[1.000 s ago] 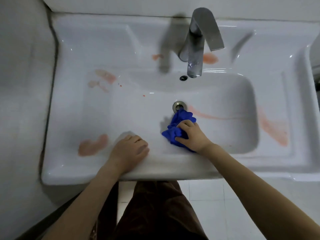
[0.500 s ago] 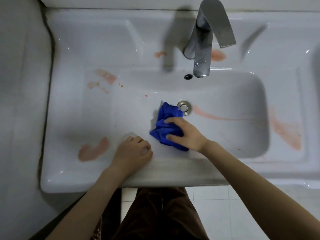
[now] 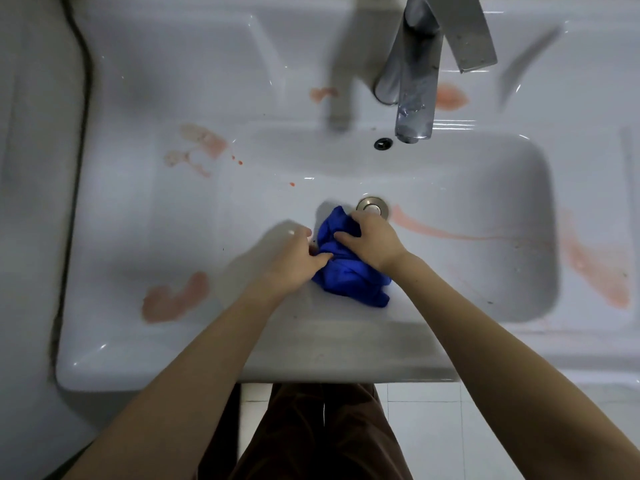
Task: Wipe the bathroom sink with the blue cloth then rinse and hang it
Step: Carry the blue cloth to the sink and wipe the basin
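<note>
Both hands on the blue cloth (image 3: 349, 271), which sits bunched on the front slope of the basin, just short of the drain (image 3: 373, 206). Right hand (image 3: 372, 242) lies over the top of the wad, fingers curled and pressing into the folds; left hand (image 3: 294, 259) comes in from the left side, fingertips pinching the cloth's near edge. Looks like a regrip or refold, not a stroke. Progress, judging by the stains: early. Sink (image 3: 311, 362) is mostly unwiped: a pink smear (image 3: 175, 299) on the front-left ledge, fainter blotches (image 3: 204, 142) on the back-left ledge, two small marks on the back ledge either side of the faucet (image 3: 419, 84), a long pink streak (image 3: 450, 230) running right from the drain across the basin floor, and a broad smear (image 3: 595, 271) up the right wall onto the right ledge. A couple of red specks on the left basin slope as well. No water visibly running, so rinse not started; nothing to hang the cloth on is in frame. Obstacles: faucet spout overhangs the back of the basin above the overflow hole (image 3: 383, 143), so the back-ledge marks will need working around its base. Otherwise the ledges carry no loose items. Floor tiles and the person's dark trousers show below the front rim.
</note>
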A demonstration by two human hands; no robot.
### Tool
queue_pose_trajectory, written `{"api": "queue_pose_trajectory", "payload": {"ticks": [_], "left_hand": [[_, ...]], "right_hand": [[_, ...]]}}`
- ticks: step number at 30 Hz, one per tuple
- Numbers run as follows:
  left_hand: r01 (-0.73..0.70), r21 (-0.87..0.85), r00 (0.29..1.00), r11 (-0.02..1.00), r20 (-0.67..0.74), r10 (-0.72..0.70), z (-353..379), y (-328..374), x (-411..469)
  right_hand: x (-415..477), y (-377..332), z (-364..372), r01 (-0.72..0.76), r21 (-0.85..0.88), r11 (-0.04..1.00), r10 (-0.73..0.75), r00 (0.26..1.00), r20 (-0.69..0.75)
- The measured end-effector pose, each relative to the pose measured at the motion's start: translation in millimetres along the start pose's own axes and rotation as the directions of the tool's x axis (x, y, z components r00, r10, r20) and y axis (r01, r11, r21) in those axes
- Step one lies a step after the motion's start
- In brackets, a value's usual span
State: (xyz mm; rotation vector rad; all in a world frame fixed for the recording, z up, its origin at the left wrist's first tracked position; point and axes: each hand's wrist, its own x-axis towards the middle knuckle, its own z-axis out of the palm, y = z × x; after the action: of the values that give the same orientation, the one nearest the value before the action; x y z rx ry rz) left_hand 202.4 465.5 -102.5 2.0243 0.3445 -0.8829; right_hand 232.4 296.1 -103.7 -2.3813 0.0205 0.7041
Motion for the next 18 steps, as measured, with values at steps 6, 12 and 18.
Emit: {"api": "queue_pose_trajectory", "payload": {"ticks": [6, 12, 18], "left_hand": [[-0.045, -0.191, 0.975, 0.981, 0.203, 0.085, -7.1, 6.5, -16.2], [-0.118, -0.303, 0.959, 0.946, 0.211, 0.188, -15.4, 25.2, -28.5], [-0.312, -0.052, 0.95, 0.949, -0.049, 0.31, -38.7, 48.0, -3.6]], "right_hand": [[-37.5, 10.2, -26.6, -0.014, 0.759, 0.651, 0.057, 0.998, -0.031], [-52.6, 27.8, -55.0, -0.082, 0.894, 0.441, 0.128, 0.991, 0.028], [-58.2, 54.4, -81.1, -0.027, 0.818, 0.574, 0.154, 0.985, -0.075]]}}
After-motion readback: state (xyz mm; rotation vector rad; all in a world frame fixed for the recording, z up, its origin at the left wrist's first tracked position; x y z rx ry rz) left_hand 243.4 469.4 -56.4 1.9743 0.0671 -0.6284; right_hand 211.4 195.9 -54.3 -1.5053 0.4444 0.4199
